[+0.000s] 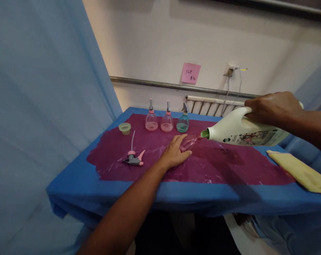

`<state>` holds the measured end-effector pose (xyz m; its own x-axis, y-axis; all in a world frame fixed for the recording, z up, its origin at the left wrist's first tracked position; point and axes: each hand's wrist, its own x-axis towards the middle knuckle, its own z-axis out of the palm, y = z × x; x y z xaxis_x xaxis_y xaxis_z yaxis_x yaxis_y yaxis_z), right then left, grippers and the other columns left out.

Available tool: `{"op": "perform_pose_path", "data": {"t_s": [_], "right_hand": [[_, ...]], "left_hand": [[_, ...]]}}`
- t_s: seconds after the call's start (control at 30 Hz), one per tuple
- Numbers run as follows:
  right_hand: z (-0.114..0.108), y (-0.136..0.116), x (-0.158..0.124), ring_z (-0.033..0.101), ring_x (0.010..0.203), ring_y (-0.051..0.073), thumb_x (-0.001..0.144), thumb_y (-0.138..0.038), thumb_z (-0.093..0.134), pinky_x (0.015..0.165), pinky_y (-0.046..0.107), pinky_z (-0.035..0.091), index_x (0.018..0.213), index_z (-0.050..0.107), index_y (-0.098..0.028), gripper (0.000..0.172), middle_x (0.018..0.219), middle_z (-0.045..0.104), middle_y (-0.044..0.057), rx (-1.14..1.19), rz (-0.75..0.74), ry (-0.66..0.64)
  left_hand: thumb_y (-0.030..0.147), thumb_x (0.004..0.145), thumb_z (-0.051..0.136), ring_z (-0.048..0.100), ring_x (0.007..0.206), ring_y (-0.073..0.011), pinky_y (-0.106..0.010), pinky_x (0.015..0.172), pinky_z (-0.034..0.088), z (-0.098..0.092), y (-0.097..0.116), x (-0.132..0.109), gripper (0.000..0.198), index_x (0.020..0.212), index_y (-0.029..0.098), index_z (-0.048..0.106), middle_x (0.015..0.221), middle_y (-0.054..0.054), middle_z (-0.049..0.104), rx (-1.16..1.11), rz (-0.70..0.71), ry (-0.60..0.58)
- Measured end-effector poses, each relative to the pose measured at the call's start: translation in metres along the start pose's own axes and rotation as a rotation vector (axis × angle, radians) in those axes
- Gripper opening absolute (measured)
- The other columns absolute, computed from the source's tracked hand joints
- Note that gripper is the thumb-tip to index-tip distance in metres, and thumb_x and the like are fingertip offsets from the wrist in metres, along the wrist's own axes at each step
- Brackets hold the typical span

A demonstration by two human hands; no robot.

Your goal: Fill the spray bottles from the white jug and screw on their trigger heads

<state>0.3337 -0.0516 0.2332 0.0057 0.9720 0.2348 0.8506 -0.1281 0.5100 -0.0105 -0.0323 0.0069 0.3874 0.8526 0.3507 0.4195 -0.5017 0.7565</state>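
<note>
My left hand (175, 153) is closed around a clear pinkish spray bottle (190, 142) without its sprayer head, tilted so that its neck points right. My right hand (272, 108) grips the handle of a large cream jug (252, 132) with a printed label, tipped nearly level. The jug's green spout (205, 134) meets the bottle's neck; whether liquid is flowing cannot be made out. A grey and pink trigger sprayer head (134, 160) with a thin tube lies on the sheet, left of my left hand.
Behind stand two pink spray bottles (151, 122) and a teal spray bottle (182, 124), each part filled. A small greenish cup (125, 129) is at left. A folded yellow cloth (300, 170) lies right. A wet maroon sheet (150, 173) covers the blue tablecloth (176, 194).
</note>
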Motion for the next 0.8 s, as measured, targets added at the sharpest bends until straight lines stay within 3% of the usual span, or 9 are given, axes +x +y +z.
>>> {"op": "perform_pose_path", "data": {"t_s": [0.8], "right_hand": [[0.0008, 0.0016, 0.0043, 0.072, 0.09, 0.034, 0.098, -0.06, 0.051, 0.066, 0.041, 0.038, 0.104, 0.074, -0.034, 0.035, 0.109, 0.083, 0.012, -0.029, -0.008, 0.007]], "left_hand": [[0.038, 0.09, 0.082, 0.059, 0.154, -0.0337, -0.055, 0.134, 0.047, -0.0034, 0.0046, -0.0008, 0.08, 0.164, 0.034, 0.051, 0.167, -0.009, 0.056, 0.016, -0.033, -0.018]]}}
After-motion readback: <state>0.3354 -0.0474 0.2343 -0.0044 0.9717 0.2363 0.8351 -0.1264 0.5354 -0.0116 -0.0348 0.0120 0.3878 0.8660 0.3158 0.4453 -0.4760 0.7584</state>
